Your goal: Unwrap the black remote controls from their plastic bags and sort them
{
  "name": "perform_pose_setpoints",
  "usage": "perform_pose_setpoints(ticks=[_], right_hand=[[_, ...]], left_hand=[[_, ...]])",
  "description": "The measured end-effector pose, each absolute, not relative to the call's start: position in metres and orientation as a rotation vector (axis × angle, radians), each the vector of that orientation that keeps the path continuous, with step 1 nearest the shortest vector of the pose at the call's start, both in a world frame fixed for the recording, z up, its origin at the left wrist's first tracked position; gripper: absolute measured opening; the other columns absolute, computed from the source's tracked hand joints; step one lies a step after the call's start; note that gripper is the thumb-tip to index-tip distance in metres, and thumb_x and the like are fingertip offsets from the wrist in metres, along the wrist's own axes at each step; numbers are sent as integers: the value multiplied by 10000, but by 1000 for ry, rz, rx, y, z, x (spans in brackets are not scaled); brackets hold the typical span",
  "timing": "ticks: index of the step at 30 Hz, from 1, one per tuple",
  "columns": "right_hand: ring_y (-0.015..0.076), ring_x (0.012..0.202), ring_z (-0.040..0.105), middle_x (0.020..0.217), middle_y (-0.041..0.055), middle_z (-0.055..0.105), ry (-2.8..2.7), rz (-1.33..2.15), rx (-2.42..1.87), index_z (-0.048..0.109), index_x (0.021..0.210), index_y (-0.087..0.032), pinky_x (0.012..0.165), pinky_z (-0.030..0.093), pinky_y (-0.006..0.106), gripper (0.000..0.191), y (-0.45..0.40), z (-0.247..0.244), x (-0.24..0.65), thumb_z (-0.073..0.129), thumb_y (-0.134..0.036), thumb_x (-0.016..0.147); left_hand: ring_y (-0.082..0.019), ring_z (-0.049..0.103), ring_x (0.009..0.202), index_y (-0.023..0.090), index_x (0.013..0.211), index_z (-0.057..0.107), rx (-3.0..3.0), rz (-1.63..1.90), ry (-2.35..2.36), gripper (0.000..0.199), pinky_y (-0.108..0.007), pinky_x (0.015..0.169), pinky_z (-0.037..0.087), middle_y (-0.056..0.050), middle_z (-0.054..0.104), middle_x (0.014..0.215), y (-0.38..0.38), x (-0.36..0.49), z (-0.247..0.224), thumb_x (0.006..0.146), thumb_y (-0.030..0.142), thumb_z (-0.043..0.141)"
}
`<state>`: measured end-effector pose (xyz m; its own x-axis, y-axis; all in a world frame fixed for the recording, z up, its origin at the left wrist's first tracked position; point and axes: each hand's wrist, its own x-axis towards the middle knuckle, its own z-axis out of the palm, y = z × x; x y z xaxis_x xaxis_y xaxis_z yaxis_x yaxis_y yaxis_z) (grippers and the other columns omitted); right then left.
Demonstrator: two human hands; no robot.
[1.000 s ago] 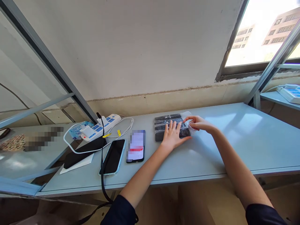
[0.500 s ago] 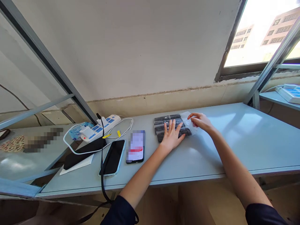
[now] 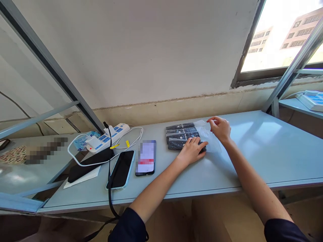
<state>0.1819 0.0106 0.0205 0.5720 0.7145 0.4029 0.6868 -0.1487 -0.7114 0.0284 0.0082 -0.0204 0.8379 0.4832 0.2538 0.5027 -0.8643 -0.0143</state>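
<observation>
Several black remote controls (image 3: 179, 126) lie side by side in clear wrapping on the desk, their small buttons showing through. My left hand (image 3: 193, 150) rests on the nearest remote control (image 3: 176, 144), fingers bent over its right part and the thumb on the near side. Loose clear plastic (image 3: 211, 143) spreads out from the right ends of the remotes. Just above and right of that plastic, my right hand (image 3: 220, 129) is closed with bent fingers. Whether any film is pinched between its fingertips, I cannot make out.
Left of the remotes lie a lit phone (image 3: 146, 158) and a dark-screened phone (image 3: 122, 169). A white power strip (image 3: 111, 137) with a charger and white cable stands behind a black pouch (image 3: 91, 163). A black strap (image 3: 110, 188) hangs over the desk's front edge. Metal posts flank the desk.
My left hand has slid toward me and right, its spread fingers now bent over the nearest remote and the farther ones uncovered. My right hand has shifted slightly right and up, uncovering more plastic.
</observation>
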Motion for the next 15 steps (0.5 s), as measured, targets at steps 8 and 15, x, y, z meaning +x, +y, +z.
perform_pose_setpoints(ticks=[8,15], right_hand=[[213,598,600,476,12,609,-1067,-10,-1863,662,678,-224,585,352,287,212,9,22,178,461,-255,735],[219,616,597,458,14,595,-1049,-22,-1856,672,686,-221,578,348,286,226,9,23,177,452,-254,728]], left_hand=[[-244,516,1032,201,1117,585,-2900,-347,-877,276,-345,891,396,-86,567,1072,5,30,-18,890,342,517],[-219,545,965,164,1053,579,-2921,-323,-893,203,-320,834,404,-91,576,1106,0,32,-16,887,215,474]])
